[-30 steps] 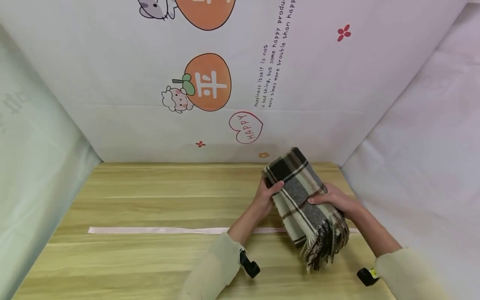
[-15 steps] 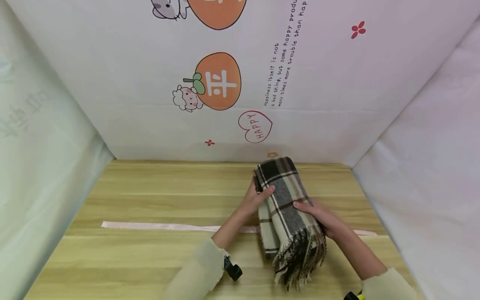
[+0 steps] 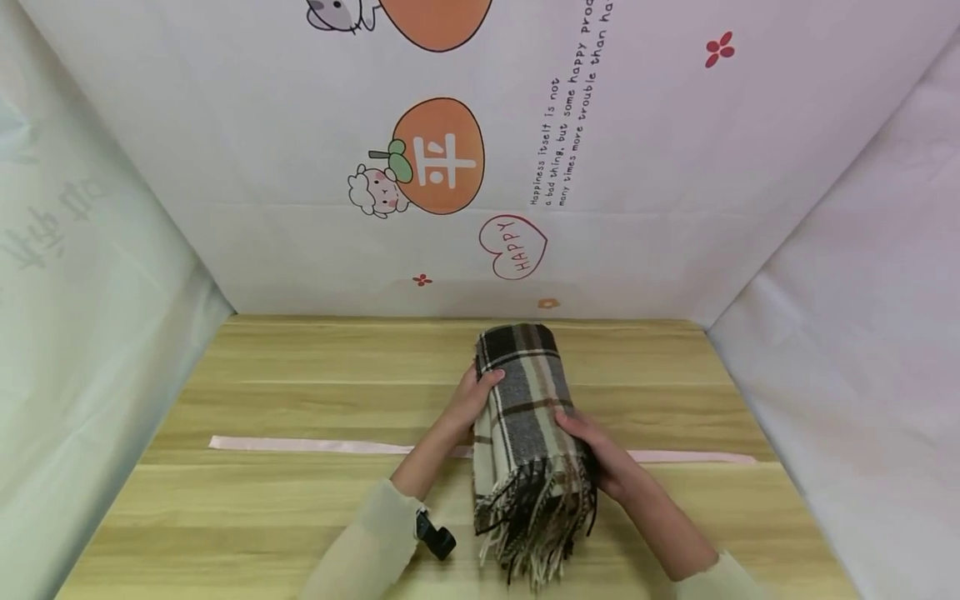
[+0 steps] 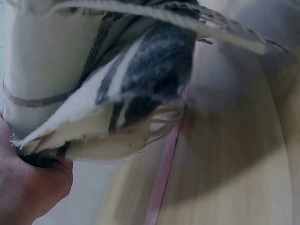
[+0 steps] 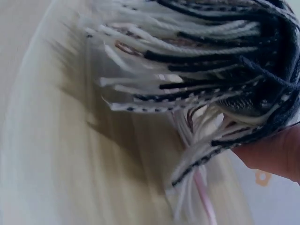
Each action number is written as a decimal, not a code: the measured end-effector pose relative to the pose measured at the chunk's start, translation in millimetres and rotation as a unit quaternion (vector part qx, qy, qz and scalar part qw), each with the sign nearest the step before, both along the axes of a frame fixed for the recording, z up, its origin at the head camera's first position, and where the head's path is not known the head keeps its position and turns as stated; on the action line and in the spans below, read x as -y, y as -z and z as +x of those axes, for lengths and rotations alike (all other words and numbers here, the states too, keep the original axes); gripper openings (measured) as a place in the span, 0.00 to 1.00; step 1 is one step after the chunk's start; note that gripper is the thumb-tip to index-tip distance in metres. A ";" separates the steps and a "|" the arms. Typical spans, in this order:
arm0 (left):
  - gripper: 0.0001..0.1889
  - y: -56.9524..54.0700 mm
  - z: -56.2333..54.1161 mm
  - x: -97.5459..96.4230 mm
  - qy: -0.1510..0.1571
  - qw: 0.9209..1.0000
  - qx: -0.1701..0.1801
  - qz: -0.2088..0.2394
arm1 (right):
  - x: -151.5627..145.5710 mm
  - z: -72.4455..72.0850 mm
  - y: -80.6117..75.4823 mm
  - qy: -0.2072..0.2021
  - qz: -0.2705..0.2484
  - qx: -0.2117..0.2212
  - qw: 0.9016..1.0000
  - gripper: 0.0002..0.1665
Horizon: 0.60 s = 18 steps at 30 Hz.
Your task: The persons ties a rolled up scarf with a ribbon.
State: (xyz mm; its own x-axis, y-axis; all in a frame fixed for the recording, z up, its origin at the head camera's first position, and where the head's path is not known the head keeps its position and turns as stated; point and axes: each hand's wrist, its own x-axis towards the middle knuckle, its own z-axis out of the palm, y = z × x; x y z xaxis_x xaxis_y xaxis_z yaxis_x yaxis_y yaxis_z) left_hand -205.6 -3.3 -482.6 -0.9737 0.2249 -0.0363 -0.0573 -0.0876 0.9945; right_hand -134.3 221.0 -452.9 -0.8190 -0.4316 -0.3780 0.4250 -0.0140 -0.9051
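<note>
A folded plaid scarf (image 3: 528,408) in black, grey, cream and brown is held between both hands over the middle of the table. The left hand (image 3: 474,396) grips its left side, thumb on top and fingers hidden beneath. On the right side the right hand (image 3: 600,450) grips it lower down, its thumb also on top. Twisted fringe (image 5: 197,61) hangs from the near end and fills much of the right wrist view. In the left wrist view, layered folds of the scarf (image 4: 51,56) gape a little beside the left hand (image 4: 33,187).
A pink ribbon-like strip (image 3: 307,444) runs across the wood-grain table (image 3: 285,517), passing behind the scarf. White printed sheeting (image 3: 637,167) stands at the back, with white sheets at left and right. A black strap piece (image 3: 435,535) sticks out from the left sleeve.
Both hands have carried the scarf left and toward the person. It has turned from a slant to nearly straight, fringe end nearest. Both grips stay on it.
</note>
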 end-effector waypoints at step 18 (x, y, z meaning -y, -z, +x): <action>0.29 24.4 12.1 49.3 -0.002 0.994 0.097 -0.043 | 64.9 16.8 22.7 0.041 0.021 0.014 0.999 0.49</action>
State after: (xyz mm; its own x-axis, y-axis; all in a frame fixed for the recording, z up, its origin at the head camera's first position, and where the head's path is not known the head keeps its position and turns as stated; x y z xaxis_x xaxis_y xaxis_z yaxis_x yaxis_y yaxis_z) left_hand -193.5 -52.6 -507.0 -0.9476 0.2079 -0.2425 -0.2485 -0.0028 0.9686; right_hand -117.5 156.1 -475.6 -0.8395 -0.3477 -0.4176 0.4495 -0.0126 -0.8932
